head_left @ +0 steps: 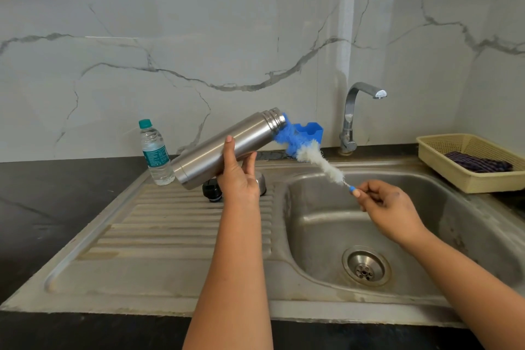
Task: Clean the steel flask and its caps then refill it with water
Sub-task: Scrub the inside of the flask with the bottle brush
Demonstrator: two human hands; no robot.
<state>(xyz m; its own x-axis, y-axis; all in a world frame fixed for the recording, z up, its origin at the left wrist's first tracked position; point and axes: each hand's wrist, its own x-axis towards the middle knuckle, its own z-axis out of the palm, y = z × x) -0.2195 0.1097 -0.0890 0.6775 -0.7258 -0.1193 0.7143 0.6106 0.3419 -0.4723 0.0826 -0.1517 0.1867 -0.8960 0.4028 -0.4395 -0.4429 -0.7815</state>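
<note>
Wall: grey-veined marble (199,37) fills the upper half behind the counter.
Counter: dark worktop (56,193) runs under the wall and along the near edge.
Sink: steel unit with a ribbed drainboard (170,224) on the left and a basin (326,224) with a round drain (366,266) on the right.
Tap: a curved steel tap (352,113) stands behind the basin.
Basket: a beige basket (443,162) at the right holds a dark folded cloth (480,163).
Steel flask: the flask (227,145) is held tilted above the drainboard, its open mouth raised toward the right.
Water bottle: a clear plastic bottle (155,153) stands upright just left of the flask's base.
Bottle brush: the brush (312,155) has blue bristles at the flask's mouth and white bristles trailing toward its handle.
Blue holder: a blue holder (311,131) sits behind the brush.
Left hand: the left hand (238,176) grips the flask's body.
Right hand: the right hand (389,204), apart from the left, pinches the brush handle over the basin.
Caps: a black cap (210,190) and a steel cap (260,182) lie on the drainboard, partly hidden behind the left hand.
</note>
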